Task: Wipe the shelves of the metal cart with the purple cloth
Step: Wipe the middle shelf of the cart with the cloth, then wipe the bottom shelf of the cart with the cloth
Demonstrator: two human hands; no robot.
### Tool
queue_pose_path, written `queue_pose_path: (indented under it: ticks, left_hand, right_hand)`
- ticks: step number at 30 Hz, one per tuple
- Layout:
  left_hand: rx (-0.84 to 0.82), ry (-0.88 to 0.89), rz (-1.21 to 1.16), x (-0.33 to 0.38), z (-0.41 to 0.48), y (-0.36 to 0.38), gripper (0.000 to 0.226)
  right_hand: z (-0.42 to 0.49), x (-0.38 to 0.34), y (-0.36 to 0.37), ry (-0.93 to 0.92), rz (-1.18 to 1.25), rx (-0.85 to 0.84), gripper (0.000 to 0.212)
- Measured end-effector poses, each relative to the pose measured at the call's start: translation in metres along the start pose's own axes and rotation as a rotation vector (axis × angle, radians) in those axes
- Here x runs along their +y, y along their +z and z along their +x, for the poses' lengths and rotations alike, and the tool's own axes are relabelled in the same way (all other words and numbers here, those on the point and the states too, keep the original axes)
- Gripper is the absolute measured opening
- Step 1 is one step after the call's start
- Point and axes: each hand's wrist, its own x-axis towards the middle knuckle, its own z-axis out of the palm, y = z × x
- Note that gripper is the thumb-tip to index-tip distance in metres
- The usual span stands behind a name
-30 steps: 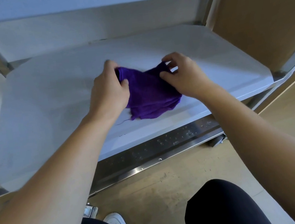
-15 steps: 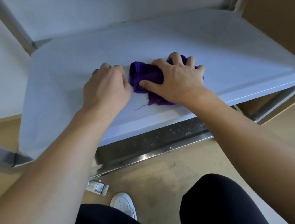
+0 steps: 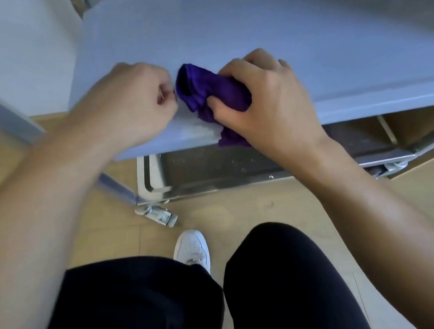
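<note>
Right now the purple cloth [image 3: 208, 93] is bunched into a short roll at the near edge of the pale shelf [image 3: 259, 19] of the metal cart [image 3: 239, 169]. The right hand [image 3: 268, 101] has hold of it, fingers curled over the top and thumb dug into its near side, pressing it to the surface. The roll's long axis runs slantwise, from a rounded far end at the left toward the person, where a tail of fabric hangs over the shelf's front lip beneath that hand. The left hand [image 3: 129, 107] sits just beside the roll's far-left end with its fingers curled in. I cannot tell whether it pinches a loose thread, a fold or nothing, since the fingertips are turned away. For the next stroke, as I judge it, what matters is that the cloth lies at the front and left of middle. Nearly all the shelf therefore stretches ahead and to the right of the right hand, which looks best placed to push outward.
</note>
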Motion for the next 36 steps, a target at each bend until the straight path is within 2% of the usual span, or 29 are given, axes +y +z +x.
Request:
queue_pose_path:
  ticks: [3, 8, 12, 15, 21, 25, 30, 33, 36]
  left_hand:
    - [-0.101, 0.0, 0.053, -0.001, -0.03, -0.008, 0.017]
    - [-0.179, -0.085, 0.148, -0.024, -0.079, 0.002, 0.02]
    - [-0.339, -0.072, 0.252, -0.045, -0.096, 0.034, 0.02]
    - [-0.39, -0.033, 0.323, -0.063, -0.095, 0.054, 0.018]
    - [-0.294, 0.037, 0.323, -0.096, -0.068, 0.109, 0.02]
    - [-0.215, 0.066, 0.334, -0.12, -0.054, 0.152, 0.024]
    - [-0.155, 0.212, 0.4, -0.148, -0.047, 0.187, 0.035]
    - [-0.12, 0.237, 0.42, -0.16, -0.043, 0.204, 0.044]
    - [-0.088, 0.292, 0.465, -0.171, -0.048, 0.224, 0.034]
  right_hand:
    - [-0.032, -0.017, -0.004, -0.057, 0.089, -0.018, 0.036]
    - [-0.078, -0.026, 0.005, -0.118, 0.177, -0.084, 0.03]
    - [-0.091, -0.015, 0.044, -0.161, 0.149, -0.206, 0.035]
    - [-0.084, 0.0, 0.083, -0.124, 0.095, -0.283, 0.032]
    - [-0.065, 0.025, 0.136, -0.092, -0.028, -0.363, 0.033]
    - [-0.05, 0.032, 0.162, -0.099, -0.09, -0.355, 0.036]
    - [-0.039, 0.024, 0.196, -0.115, -0.149, -0.361, 0.039]
    - [-0.038, 0.023, 0.211, -0.093, -0.16, -0.359, 0.04]
    - [-0.042, 0.028, 0.228, -0.069, -0.199, -0.352, 0.042]
